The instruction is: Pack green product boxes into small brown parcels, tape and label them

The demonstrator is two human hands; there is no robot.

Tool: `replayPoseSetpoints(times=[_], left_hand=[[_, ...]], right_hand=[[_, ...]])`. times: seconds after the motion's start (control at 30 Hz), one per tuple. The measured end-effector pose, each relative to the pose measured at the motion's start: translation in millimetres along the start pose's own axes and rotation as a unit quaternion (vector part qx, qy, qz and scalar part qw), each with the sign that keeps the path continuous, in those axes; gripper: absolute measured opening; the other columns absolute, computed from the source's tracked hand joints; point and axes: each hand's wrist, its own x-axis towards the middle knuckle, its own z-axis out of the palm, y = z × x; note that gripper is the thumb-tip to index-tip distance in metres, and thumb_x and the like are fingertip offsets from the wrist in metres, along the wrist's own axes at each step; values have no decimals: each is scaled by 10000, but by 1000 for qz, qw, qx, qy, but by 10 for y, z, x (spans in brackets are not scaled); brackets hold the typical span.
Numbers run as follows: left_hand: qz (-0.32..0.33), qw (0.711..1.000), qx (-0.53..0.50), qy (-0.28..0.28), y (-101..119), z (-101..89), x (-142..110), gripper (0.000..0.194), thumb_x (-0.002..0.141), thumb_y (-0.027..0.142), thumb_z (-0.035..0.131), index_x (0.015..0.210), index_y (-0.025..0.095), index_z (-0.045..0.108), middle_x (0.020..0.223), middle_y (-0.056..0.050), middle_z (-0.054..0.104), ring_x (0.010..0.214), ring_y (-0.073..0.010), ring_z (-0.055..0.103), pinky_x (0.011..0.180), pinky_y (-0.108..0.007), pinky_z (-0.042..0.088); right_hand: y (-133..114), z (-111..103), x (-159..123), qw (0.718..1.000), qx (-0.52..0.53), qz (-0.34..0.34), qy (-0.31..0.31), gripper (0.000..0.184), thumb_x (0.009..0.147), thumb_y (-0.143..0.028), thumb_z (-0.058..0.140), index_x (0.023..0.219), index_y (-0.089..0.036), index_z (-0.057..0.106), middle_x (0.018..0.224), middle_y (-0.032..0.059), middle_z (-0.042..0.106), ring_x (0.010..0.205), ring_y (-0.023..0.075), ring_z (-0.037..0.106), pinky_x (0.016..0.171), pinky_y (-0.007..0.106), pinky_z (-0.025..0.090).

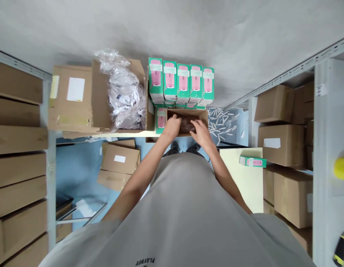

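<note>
Well, hands (172, 127) (202, 133) at oblong cardboard box (188, 112)

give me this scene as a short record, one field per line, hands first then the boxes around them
left hand: at the left side of the small carton, fingertips over its opening
right hand: at its right side, fingers over the opening; grip unclear
small carton: open; shiny contents, hard to identify
behind: row of five green boxes, more below
left: large carton, open, with clear plastic
right: lone green box on a pale panel
</note>
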Motion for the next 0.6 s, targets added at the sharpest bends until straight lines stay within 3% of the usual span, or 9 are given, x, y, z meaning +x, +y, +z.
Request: replayPoseSetpoints(times=[0.1,0.2,0.33,0.43,0.53,0.6], left_hand=[[10,1000,0,-6,124,75,36,513,975,-44,435,1338,54,784,1421,-303,669,1328,-379,694,1106,-495,600],[56,994,-58,75,192,26,-64,519,1019,15,470,1450,110,741,1586,-278,619,1502,-392,586,1163,-529,590],[97,952,-171,236,-13,-297,-471,392,1119,206,536,1452,198,743,1538,-167,698,1450,-327,629,1271,-503,514],[48,920,-219,321,-328,-537,-796,372,1129,313,586,1458,211,729,1490,-148,719,1414,-313,656,1281,-472,493],[-3,918,-251,306,-571,-497,-902,461,1105,413,646,1516,206,674,1491,-159,711,1374,-326,693,1226,-463,536],[-9,933,-258,251,-636,-290,-834,593,1051,462,726,1559,174,627,1526,-201,690,1412,-366,681,1228,-492,535]], right_hand=[[-60,96,233,995,-26,21,-91,412,1084,-124,571,1466,-104,723,1482,235,717,1416,340,684,1271,459,500],[-88,130,321,995,-16,31,-96,349,1059,-109,608,1364,-136,775,1366,224,782,1312,349,738,1201,456,541],[-61,52,126,997,51,-38,46,402,1094,-227,575,1462,-177,728,1475,191,745,1404,343,679,1274,517,501],[58,7,-72,979,74,-20,189,463,1102,-348,588,1521,-179,685,1669,191,609,1591,338,529,1382,557,383],[285,87,-159,957,84,82,265,656,1038,-492,692,1593,-152,611,1741,236,524,1652,384,451,1393,623,342],[467,197,-152,959,115,121,229,719,1019,-576,691,1571,-123,613,1651,279,607,1575,404,543,1333,636,423]])
